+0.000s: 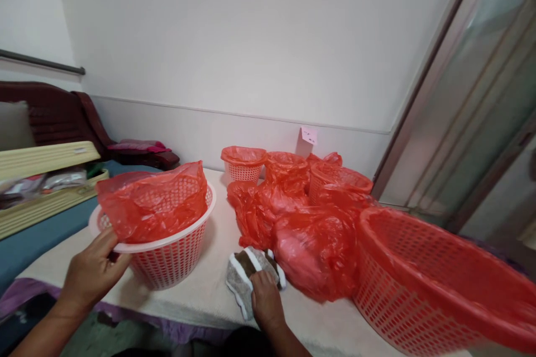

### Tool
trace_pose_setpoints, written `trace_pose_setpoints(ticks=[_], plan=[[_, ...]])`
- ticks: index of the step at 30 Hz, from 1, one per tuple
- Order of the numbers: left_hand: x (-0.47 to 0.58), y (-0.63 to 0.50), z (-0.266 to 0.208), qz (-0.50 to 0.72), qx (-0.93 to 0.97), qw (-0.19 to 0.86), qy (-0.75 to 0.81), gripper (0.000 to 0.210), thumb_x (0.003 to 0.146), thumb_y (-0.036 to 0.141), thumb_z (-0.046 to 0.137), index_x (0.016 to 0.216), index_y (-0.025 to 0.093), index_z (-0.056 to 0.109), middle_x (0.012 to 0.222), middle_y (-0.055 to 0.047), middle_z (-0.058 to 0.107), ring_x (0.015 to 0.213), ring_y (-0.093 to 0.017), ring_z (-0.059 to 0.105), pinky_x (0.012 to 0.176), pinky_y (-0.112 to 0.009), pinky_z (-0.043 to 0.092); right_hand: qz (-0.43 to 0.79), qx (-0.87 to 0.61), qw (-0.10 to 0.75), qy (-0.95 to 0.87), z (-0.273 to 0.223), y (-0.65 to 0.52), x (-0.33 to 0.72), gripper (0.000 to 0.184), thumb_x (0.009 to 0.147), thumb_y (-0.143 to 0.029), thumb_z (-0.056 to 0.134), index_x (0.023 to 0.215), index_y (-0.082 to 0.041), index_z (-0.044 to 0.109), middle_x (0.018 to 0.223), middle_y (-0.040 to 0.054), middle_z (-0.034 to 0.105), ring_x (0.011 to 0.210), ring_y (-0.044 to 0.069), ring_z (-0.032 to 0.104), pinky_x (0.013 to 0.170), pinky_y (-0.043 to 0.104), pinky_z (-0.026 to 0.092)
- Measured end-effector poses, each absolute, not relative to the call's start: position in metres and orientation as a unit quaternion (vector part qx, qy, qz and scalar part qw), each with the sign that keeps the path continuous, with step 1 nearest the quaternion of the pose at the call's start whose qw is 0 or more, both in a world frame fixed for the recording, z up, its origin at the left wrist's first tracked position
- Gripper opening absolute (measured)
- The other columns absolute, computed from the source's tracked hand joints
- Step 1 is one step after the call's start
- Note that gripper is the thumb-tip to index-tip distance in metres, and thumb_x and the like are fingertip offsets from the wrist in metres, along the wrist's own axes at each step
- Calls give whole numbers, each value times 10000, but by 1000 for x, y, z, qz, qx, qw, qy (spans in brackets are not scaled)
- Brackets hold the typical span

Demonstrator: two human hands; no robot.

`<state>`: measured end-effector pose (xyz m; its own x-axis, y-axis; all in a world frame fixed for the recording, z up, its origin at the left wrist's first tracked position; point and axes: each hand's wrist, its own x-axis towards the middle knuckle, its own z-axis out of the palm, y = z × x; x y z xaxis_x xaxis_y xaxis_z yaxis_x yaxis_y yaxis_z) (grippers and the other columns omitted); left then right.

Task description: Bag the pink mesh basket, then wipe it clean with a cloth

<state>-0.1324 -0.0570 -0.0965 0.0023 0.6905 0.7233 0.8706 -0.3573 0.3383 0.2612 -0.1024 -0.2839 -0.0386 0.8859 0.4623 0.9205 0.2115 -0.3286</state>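
Observation:
At the left stands a white perforated plastic basket (167, 265), lined with a thin red plastic bag (154, 212) that spreads up above the rim. My left hand (94, 268) grips the near-left rim, fingers over the edge with the liner and thumb beneath. My right hand (268, 302) is closed on a fuzzy striped cloth (243, 284) in grey, brown and white, lying on the table; its exact kind is unclear. Just right of the cloth, a red plastic bag (314, 251) bulges with pinkish contents.
A large red-lined basket (419, 290) fills the right front. Smaller lined baskets (243, 164) stand along the wall among crumpled red bags (255, 212). A pink note (309, 135) is at the wall. Cream-coloured trays (50, 159) with packets lie at the left.

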Motion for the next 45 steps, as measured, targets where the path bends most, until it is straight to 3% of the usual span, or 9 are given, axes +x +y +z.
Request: trace_pose_setpoints(ticks=[5, 11, 16, 25, 30, 33, 38, 41, 45], plan=[[-146, -39, -100, -416, -739, 72, -525, 212, 795, 416, 487, 914, 276, 592, 900, -17, 662, 681, -194, 623, 655, -305, 462, -21, -635, 261, -727, -282, -99, 263, 295, 739, 3, 463, 879, -194, 631, 964, 65, 629, 940, 231, 539, 902, 358, 406], [-153, -27, -103, -430, -748, 52, -504, 228, 815, 462, 460, 973, 319, 542, 966, -40, 654, 767, -245, 627, 695, -355, 463, -10, -646, 211, -734, -275, -89, 264, 280, 763, -42, 484, 922, -197, 654, 995, 74, 648, 963, 242, 558, 917, 366, 409], [-159, -24, -102, -417, -745, 32, -520, 242, 813, 508, 444, 989, 355, 509, 978, -8, 624, 681, -218, 603, 668, -358, 445, -4, -672, 186, -717, -269, -85, 256, 281, 810, -54, 444, 927, -192, 658, 1022, 87, 664, 980, 253, 578, 912, 370, 408], [-152, -31, -95, -401, -761, 21, -509, 183, 873, 416, 434, 1040, 353, 474, 1036, -16, 559, 893, -251, 567, 781, -359, 436, 31, -716, 166, -677, -244, -77, 245, 249, 750, -84, 522, 915, -177, 685, 979, 100, 715, 963, 256, 648, 879, 354, 446], [-154, -29, -95, -394, -765, 14, -510, 183, 872, 425, 429, 1050, 396, 460, 1074, -4, 537, 959, -277, 555, 807, -377, 427, 31, -736, 149, -659, -236, -70, 219, 301, 814, -103, 480, 1024, -102, 696, 1030, 188, 706, 1018, 339, 648, 887, 455, 459], [-155, -31, -94, -387, -763, 10, -517, 207, 868, 450, 430, 1074, 432, 446, 1115, -2, 525, 1031, -305, 542, 844, -405, 421, 34, -724, 160, -670, -236, -70, 210, 308, 849, -106, 454, 1041, -136, 692, 1053, 151, 708, 1062, 306, 636, 938, 429, 445], [-160, -38, -93, -393, -756, -13, -524, 282, 840, 480, 457, 1117, 521, 428, 1179, 29, 526, 1150, -319, 505, 973, -454, 386, 58, -726, 178, -662, -234, -66, 221, 281, 875, -165, 462, 1018, -155, 704, 1016, 122, 731, 1003, 264, 673, 888, 356, 479], [-171, -39, -97, -391, -731, -66, -555, 293, 784, 534, 511, 1074, 512, 483, 1202, 42, 539, 1092, -320, 543, 945, -464, 423, 69, -735, 182, -649, -233, -63, 225, 281, 880, -167, 461, 1018, -153, 705, 1018, 127, 740, 986, 253, 687, 854, 333, 487], [-185, -39, -98, -390, -670, -211, -596, 356, 649, 576, 653, 978, 467, 575, 1181, 75, 579, 935, -274, 624, 777, -393, 526, 82, -750, 182, -631, -233, -60, 227, 299, 865, -107, 455, 1028, -160, 700, 1006, 126, 751, 973, 231, 701, 821, 306, 481]])
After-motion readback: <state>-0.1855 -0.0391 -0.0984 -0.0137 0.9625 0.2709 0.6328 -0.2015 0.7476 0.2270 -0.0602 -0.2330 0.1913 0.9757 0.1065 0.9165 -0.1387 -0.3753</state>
